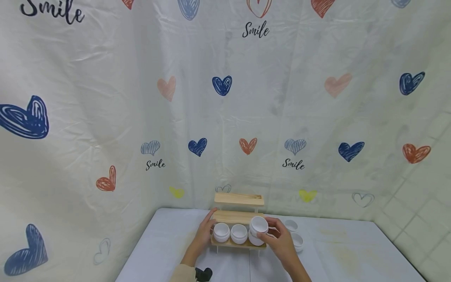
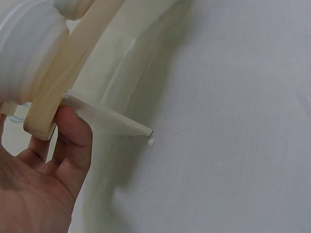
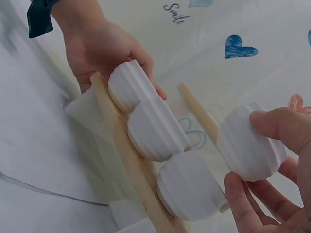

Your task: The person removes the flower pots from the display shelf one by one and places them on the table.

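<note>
So, I'm watching someone work with both hands at a little tiered wooden stand (image 1: 238, 216), which sits on a white-covered table (image 1: 338, 254). The left hand (image 1: 202, 235) is at the stand's left end, fingers and thumb gripping the end of the lowest shelf (image 2: 73, 73), right by a see-through support (image 2: 109, 114) under the wood. The right hand (image 1: 283, 243) is over at the stand's right end, pinching a white cup (image 1: 258, 225) between thumb and fingers. That cup is up off the stand, just above the right-hand one of the three sitting there, and the right wrist view shows a bit of air between them.

About those three: a left cup (image 1: 221, 232), a middle cup (image 1: 239, 234) and a right cup (image 1: 255, 239) stand upright in a row along the stand's bottom shelf, all white with ridged sides. Two more white cups (image 1: 297, 243) are on the table to the right of the stand, partly behind the right hand. Behind the stand hangs a pale backdrop (image 1: 267, 113) covered in hearts and "Smile" lettering.
</note>
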Motion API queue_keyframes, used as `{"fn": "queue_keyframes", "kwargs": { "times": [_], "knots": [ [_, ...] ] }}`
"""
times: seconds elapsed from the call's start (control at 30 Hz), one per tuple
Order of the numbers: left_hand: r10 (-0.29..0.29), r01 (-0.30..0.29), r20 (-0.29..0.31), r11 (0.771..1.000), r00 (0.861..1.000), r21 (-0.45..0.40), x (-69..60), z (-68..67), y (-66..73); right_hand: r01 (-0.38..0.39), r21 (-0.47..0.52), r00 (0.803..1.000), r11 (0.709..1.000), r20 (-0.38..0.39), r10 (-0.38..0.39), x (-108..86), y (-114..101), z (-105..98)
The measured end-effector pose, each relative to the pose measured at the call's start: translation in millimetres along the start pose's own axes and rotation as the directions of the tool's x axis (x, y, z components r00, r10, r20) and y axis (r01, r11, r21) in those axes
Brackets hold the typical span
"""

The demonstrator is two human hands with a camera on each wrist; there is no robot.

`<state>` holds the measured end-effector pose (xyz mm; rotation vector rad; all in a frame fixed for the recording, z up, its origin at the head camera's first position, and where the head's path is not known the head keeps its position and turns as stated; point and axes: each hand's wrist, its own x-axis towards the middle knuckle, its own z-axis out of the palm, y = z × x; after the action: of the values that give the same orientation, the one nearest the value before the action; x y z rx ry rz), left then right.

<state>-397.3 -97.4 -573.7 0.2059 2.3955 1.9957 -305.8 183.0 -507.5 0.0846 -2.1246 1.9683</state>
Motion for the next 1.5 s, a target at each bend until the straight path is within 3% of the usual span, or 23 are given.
{"fn": "queue_keyframes", "kwargs": {
  "times": [0.87,1.5],
  "knots": [
    [-0.013,0.013,0.000,1.000,1.000,-0.010,-2.5,-0.6,4.1,0.005,-0.065,0.997,0.998,-0.073,-0.010,-9.7,12,-23],
    [-0.006,0.006,0.005,1.000,1.000,-0.015,-1.6,-0.4,3.0,-0.117,-0.059,0.987,0.991,-0.119,0.109,-15.8,22,-44]
  ]
}}
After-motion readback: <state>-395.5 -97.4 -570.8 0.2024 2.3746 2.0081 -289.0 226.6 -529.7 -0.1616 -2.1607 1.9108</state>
